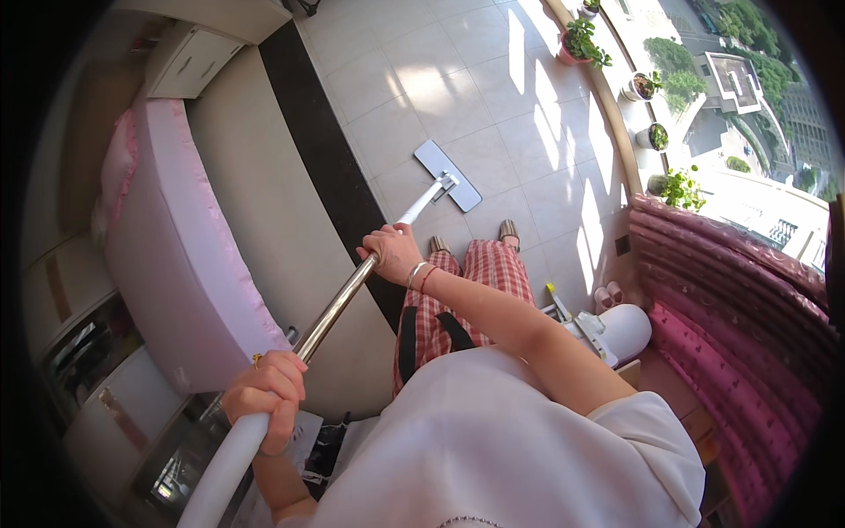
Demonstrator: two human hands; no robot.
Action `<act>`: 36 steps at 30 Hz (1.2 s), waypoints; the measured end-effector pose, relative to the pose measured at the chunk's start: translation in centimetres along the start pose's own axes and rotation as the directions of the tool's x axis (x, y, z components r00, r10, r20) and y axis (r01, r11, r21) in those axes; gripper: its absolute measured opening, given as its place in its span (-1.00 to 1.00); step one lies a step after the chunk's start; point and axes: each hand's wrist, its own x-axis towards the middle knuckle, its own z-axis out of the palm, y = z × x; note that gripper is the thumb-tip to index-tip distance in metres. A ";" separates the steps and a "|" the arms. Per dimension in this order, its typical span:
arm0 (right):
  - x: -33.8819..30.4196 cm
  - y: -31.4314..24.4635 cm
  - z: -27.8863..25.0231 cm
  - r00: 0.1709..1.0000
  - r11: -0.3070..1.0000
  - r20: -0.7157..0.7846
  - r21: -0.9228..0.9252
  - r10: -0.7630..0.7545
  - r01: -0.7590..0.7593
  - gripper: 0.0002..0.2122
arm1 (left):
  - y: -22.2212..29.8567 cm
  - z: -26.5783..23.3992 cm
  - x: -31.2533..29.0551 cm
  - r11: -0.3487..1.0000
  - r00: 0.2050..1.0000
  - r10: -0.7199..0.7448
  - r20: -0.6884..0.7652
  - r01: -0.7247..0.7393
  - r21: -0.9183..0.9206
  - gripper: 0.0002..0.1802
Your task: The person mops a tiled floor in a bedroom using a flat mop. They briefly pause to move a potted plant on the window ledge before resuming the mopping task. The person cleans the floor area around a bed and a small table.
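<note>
Both my hands grip the long pole of a flat mop, which slants from the lower left up to the floor ahead of my feet. My left hand is wrapped round the thick white upper end. Farther down, my right hand closes where the gold metal section meets the white lower tube. The mop's rectangular head, pale grey with a white joint, lies flat on the tiles. Its underside is hidden.
Light floor tiles border a black strip. Potted plants line the window ledge at right, above pink curtains. A white rounded appliance and pink slippers are at my right; a pink-covered bed is at left.
</note>
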 end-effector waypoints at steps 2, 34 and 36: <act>-0.1 -0.9 1.0 0.997 0.999 0.065 -0.013 -0.051 0.052 -0.74 | 0.3 -0.7 -1.2 1.000 0.999 -0.010 -0.030 0.010 0.016 -0.84; -16.2 15.7 -6.2 0.717 0.836 -0.490 0.046 0.495 -0.546 -0.78 | -9.4 14.1 3.4 0.937 0.840 0.230 0.492 -0.054 -0.345 -0.78; -13.9 11.4 -3.3 0.743 0.877 -0.482 0.131 0.464 -0.463 -0.80 | -6.3 9.6 2.8 0.969 0.835 0.145 0.531 -0.012 -0.246 -0.79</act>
